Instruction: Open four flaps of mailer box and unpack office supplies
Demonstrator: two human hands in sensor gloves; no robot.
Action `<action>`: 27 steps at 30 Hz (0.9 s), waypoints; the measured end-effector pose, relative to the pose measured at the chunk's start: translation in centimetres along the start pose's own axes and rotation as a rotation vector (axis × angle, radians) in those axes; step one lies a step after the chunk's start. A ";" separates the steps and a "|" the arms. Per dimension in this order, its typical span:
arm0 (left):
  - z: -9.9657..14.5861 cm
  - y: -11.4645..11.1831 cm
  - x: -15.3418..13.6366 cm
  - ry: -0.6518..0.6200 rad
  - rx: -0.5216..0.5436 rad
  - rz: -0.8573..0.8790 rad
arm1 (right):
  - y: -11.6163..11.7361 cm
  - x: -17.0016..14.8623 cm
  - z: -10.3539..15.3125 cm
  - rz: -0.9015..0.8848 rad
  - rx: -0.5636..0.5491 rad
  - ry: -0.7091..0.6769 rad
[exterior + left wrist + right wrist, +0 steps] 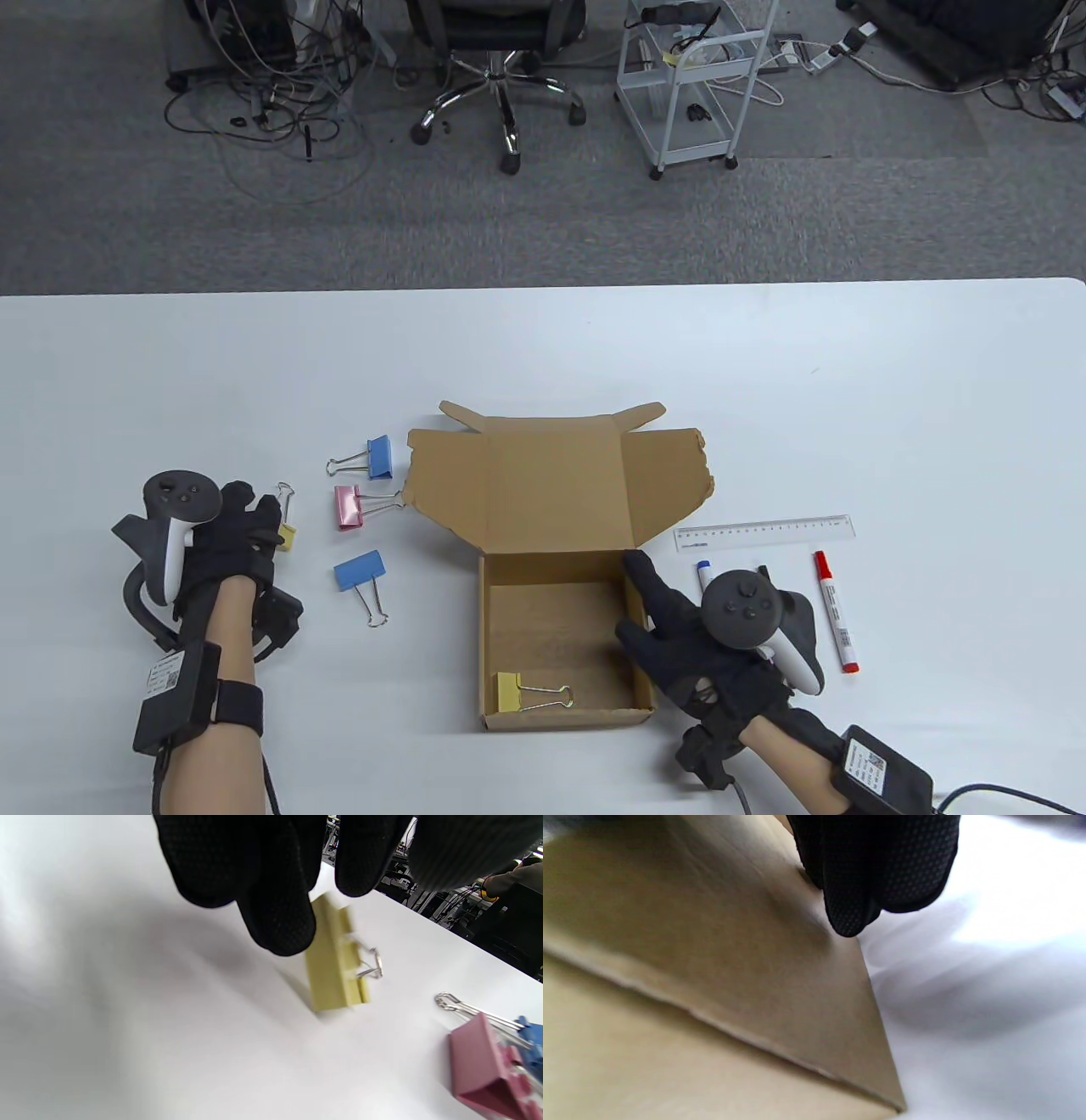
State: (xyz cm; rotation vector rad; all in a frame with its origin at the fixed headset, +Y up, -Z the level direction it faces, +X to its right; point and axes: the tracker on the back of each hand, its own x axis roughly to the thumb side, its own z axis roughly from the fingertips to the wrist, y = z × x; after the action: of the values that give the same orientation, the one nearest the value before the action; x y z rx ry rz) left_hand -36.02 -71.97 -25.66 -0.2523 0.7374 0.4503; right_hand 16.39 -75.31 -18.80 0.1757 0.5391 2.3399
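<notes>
Left hand [222, 543] pinched a small yellow clip [335, 959] near the table — blurred, could slip. Right hand [679, 632], fingers straight, steadied the mailer box [560, 645] wall — may tip it.

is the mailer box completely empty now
No, one yellow binder clip still lies inside the mailer box, in its near left corner.

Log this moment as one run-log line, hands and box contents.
left hand: at small yellow binder clip on table | right hand: resting on mailer box right wall | box: open, one yellow binder clip left inside
</notes>
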 end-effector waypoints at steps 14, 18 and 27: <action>14.2 3.9 6.9 -0.408 -0.019 0.108 | 0.0 0.0 0.0 0.004 -0.003 0.001; 18.4 2.0 9.2 -0.566 -0.099 0.096 | 0.0 0.0 0.0 0.006 -0.005 0.002; 22.8 -7.3 14.5 -0.690 -0.639 -0.226 | 0.0 0.1 0.0 0.010 -0.007 0.002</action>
State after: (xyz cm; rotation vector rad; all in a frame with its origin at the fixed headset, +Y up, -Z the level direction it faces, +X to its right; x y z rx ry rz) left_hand -9.67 -65.36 -18.96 -0.7262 -0.1314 0.5068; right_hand 16.36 -75.26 -18.79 0.1732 0.5323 2.3513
